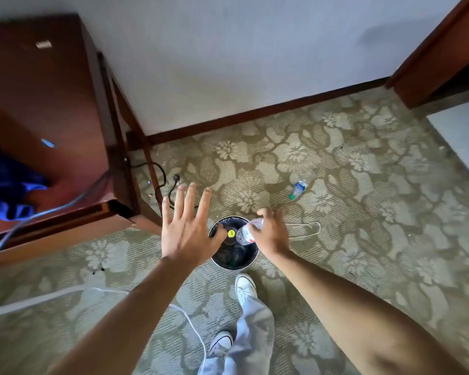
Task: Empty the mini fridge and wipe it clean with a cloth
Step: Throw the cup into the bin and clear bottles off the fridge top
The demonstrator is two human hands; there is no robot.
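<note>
Head view: I see my right hand (271,234) grasping a clear bottle (248,232) over the bin (229,265), which already holds bottles; left hand (184,226) spread, released. Emptying seems underway; fridge and cloth not visible. Beyond the bin: stray bottle (298,188), wire hanger (306,228), cord (163,174).

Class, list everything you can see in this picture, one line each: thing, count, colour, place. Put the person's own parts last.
Bin: one, dark inside with a pale rim, on the carpet ahead of the feet, holding several dark containers.
Held bottle: one, clear with a red-and-white label, over the bin.
Loose bottle: one, clear with a green cap, lying on the carpet to the right.
Wire hanger: one, pale, on the carpet right of the bin.
Cabinet: one, reddish wood, left.
Black cord: one, beside the cabinet.
Shoes: two, white.
Left hand: spread open, over the bin's left edge.
Right hand: grips the held bottle.
</note>
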